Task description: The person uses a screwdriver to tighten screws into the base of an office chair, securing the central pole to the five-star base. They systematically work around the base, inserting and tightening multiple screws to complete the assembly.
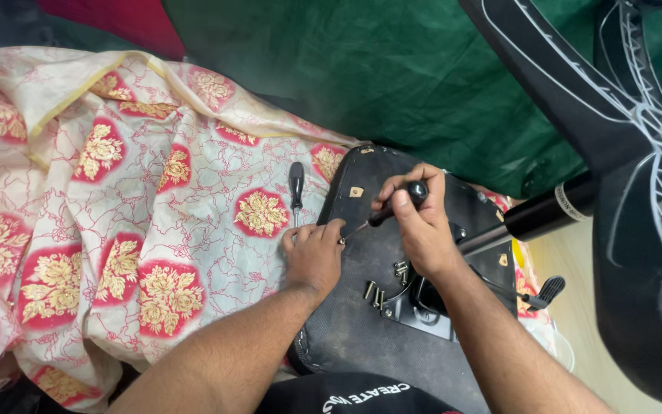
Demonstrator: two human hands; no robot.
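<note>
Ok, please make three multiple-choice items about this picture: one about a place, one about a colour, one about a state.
1. Where does the spare screwdriver lie?
A. on the flowered cloth
B. on the green sheet
C. in the left hand

2. What colour is the underside of the chair seat?
A. white
B. black
C. yellow

3. What is the right hand doing?
A. resting open and empty
B. holding a cup
C. gripping a screwdriver handle

Answers:
1 A: it rests on the cloth, just above the left hand.
2 B: the upturned seat base is black.
3 C: the fingers close round the dark handle, its tip pointing down at the seat by the left fingertips.
</note>
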